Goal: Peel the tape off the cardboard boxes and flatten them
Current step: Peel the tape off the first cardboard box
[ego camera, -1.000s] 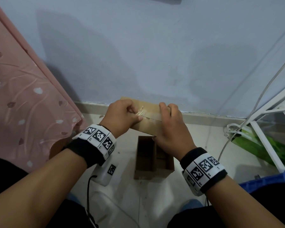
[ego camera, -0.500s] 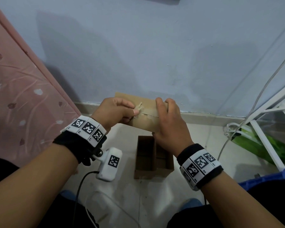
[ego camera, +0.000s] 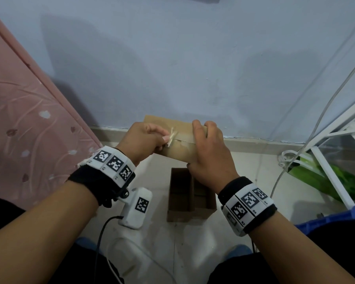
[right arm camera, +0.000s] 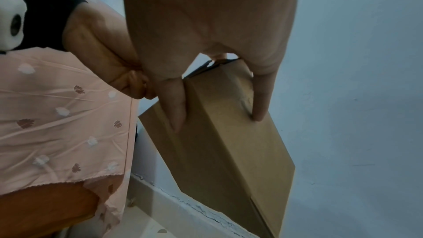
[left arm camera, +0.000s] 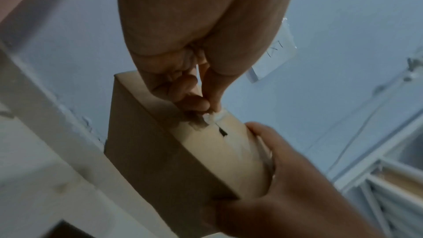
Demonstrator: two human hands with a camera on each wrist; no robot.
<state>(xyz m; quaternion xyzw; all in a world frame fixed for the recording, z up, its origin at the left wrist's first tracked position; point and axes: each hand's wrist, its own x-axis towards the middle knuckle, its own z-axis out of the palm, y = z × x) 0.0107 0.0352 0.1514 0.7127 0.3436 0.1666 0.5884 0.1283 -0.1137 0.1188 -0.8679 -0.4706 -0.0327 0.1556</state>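
Note:
I hold a small brown cardboard box [ego camera: 178, 149] in the air in front of the wall. My right hand [ego camera: 208, 154] grips its right end, fingers wrapped over the top and the thumb on the near side; the right wrist view shows the box [right arm camera: 228, 142] between thumb and fingers. My left hand [ego camera: 146, 140] pinches a crumpled strip of clear tape [ego camera: 172, 138] lifted from the seam on the box face. The left wrist view shows the tape [left arm camera: 214, 116] pinched just above the box [left arm camera: 178, 151], part of the seam still covered.
A second, open cardboard box [ego camera: 190, 196] lies on the tiled floor below my hands. Pink patterned fabric [ego camera: 23, 130] hangs at the left. A white metal frame [ego camera: 334, 152], loose cables and a green bag [ego camera: 320, 179] stand at the right, a blue bin edge [ego camera: 336, 218] beside my right arm.
Both hands have raised the box slightly. My left hand has pulled leftward, drawing the tape further off the seam.

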